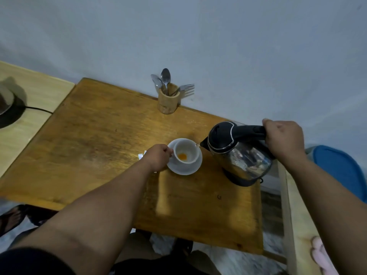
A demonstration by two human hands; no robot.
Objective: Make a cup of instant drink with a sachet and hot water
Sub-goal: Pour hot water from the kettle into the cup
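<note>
Right hand (283, 138) tilting kettle (240, 153), spout toward cup (186, 151)

Sachet (141, 155) mostly hidden behind left hand (158, 158), perhaps torn

I have both bare forearms stretched forward. My left hand (158, 158) is curled in a loose fist, knuckles up, fingers pinched together at its far side. My right hand (283, 138) is closed in a full wrap, wrist bent, back of hand up.
</note>
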